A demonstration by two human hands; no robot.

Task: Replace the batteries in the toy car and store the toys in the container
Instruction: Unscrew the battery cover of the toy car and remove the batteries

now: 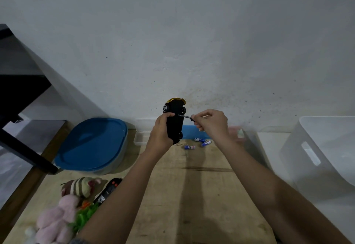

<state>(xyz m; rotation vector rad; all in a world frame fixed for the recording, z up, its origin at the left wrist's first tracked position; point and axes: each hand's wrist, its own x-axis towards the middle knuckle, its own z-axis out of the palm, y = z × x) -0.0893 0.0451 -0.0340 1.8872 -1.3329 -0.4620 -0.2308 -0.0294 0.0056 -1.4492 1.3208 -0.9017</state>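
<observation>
Within left fingers (165, 116), upended toy car (174, 123)

Home room, plush toys (57, 218), storage tubs (92, 144), wooden table (192, 186)

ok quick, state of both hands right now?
Left hand: holding the toy car, underside toward the camera.
Right hand: holding a screwdriver, tip at the car's underside.
</observation>
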